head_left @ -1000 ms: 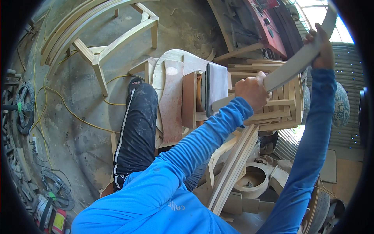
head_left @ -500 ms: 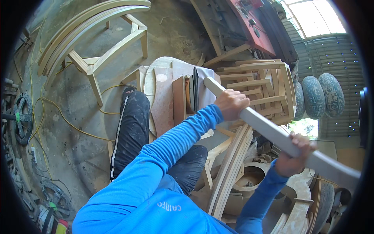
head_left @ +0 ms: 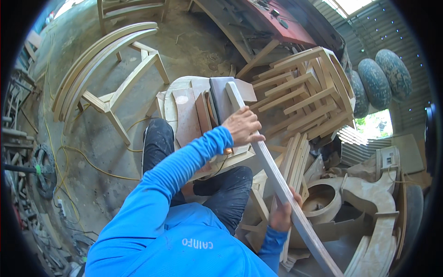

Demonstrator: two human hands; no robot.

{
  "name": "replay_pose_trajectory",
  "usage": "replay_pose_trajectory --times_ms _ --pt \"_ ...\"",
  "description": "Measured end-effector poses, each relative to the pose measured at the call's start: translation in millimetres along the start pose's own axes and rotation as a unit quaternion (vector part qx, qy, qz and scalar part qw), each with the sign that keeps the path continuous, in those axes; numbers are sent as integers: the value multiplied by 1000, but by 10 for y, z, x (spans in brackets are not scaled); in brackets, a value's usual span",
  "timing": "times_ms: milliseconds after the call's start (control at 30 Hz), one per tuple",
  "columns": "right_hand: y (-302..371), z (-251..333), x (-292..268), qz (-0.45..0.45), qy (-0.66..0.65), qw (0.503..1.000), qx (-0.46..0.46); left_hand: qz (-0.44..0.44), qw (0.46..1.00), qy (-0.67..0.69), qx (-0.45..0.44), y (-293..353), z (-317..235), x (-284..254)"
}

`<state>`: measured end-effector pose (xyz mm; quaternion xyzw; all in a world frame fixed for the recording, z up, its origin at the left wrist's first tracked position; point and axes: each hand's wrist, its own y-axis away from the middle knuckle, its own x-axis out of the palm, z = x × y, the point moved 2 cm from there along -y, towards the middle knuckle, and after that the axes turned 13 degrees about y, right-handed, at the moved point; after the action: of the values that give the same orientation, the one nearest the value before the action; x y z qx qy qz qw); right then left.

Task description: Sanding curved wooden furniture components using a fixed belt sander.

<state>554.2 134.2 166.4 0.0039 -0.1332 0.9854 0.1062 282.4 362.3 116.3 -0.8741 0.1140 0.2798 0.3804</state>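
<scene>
A long, flat wooden bar (head_left: 272, 166) slants from the middle of the view down to the lower right. My left hand (head_left: 242, 127) is wrapped over its upper part, the thumb along the edge. Farther down the bar, my right hand (head_left: 285, 212) grips it from the side, its fingers partly hidden. The bar's upper end lies over a grey belt (head_left: 223, 99), which looks like part of a sanding machine. Upright boards (head_left: 203, 111) stand beside the belt on a wooden stand (head_left: 173, 104) in front of my knees.
A curved-back wooden frame (head_left: 131, 87) stands on the floor at left. Stacked wooden frames (head_left: 304, 92) are at right, near round grey tubes (head_left: 373, 78). A red-topped table (head_left: 286, 25) stands behind. Curved wooden parts (head_left: 374, 194) lie lower right. A yellow cord (head_left: 99, 171) crosses the floor.
The bar has swung from pointing rightward to pointing steeply down to the lower right. Both hands moved left and downward with it, still holding it. The view has shifted too.
</scene>
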Motion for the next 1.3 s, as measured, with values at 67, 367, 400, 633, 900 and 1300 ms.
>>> replay_pose_trajectory --times_ms 67,367,400,633,900,1300 --pt "361 237 -514 -33 60 998 12 -2 999 -10 -38 64 -267 161" --pt "1048 0 -755 -66 205 970 114 2 959 -96 -267 246 -427 290" --pt "981 -81 -586 -54 187 973 123 19 959 -100 -264 211 -312 229" --pt "294 -680 114 -16 54 990 126 65 947 -163 -268 -171 556 -68" --pt "134 -614 228 11 46 989 142 92 919 -225 -311 -398 972 -391" --pt "1808 949 -1932 -327 146 933 35 92 909 -255 -316 -348 919 -377"
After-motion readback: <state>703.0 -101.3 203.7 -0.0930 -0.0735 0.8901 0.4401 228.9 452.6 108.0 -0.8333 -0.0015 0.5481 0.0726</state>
